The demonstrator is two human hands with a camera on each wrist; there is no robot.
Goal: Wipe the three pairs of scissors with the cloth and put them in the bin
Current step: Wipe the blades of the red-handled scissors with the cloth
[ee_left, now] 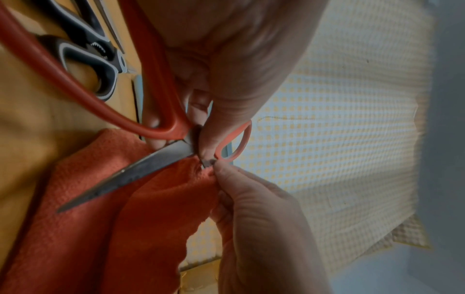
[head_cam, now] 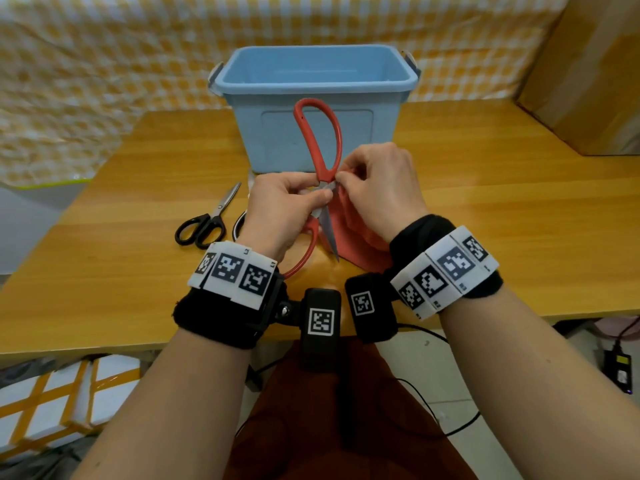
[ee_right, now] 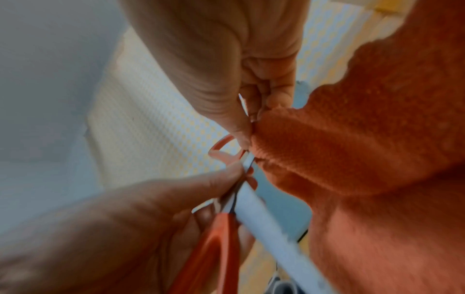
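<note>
From the head view, the left hand [head_cam: 280,202] grips the red scissors [head_cam: 320,140] at the pivot, just in front of the blue bin [head_cam: 313,98], blades pointing back toward the person; the right hand [head_cam: 377,188] pinches the orange cloth [head_cam: 360,233] against the blade root; the black scissors [head_cam: 207,220] lie on the bench [head_cam: 485,202] left of the bin, bare wood to its right.

The left wrist view shows thumb and fingers curled round the pivot; a third grey-handled pair [ee_left: 98,59] lies beyond the red handle.

The right wrist view shows fingertips [ee_right: 246,139] nipping the cloth onto steel.
</note>
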